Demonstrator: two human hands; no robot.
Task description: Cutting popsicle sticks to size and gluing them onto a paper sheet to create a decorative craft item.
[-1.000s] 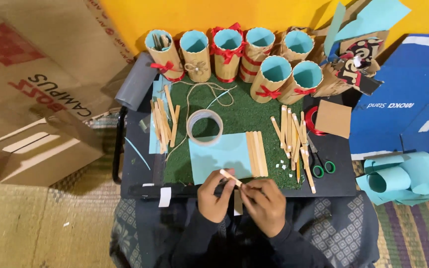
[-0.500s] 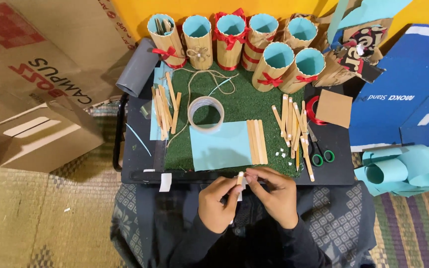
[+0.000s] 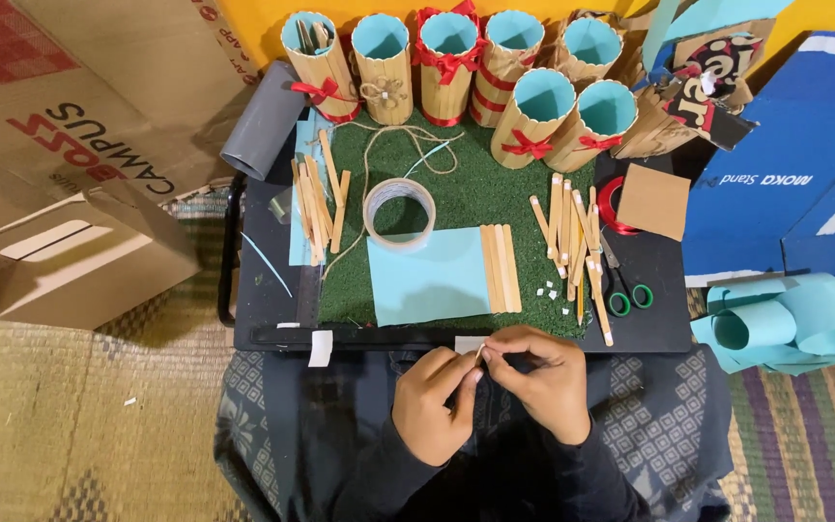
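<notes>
Fingers of both hands are pinching one wooden stick point(image 3: 481, 354) at the near edge of the bench point(image 3: 263, 290). The left hand point(image 3: 434, 406) is gripping its lower part; the right hand point(image 3: 543, 379) is closing thumb and forefinger on its top end, seemingly working at something small there, too small to tell. Judgement: the left grip should be holding steady while only the right fingertips are moving, with the stick kept over the lap.

Just beyond, three sticks point(image 3: 499, 268) are lying side by side on the right edge of a blue paper sheet point(image 3: 427, 278), on the green mat point(image 3: 466, 188). Small white bits point(image 3: 545, 289) are lying right of the sheet; a tape roll point(image 3: 399, 213) is touching its far edge. Loose sticks and scissors point(image 3: 623, 288) are lying right.
</notes>
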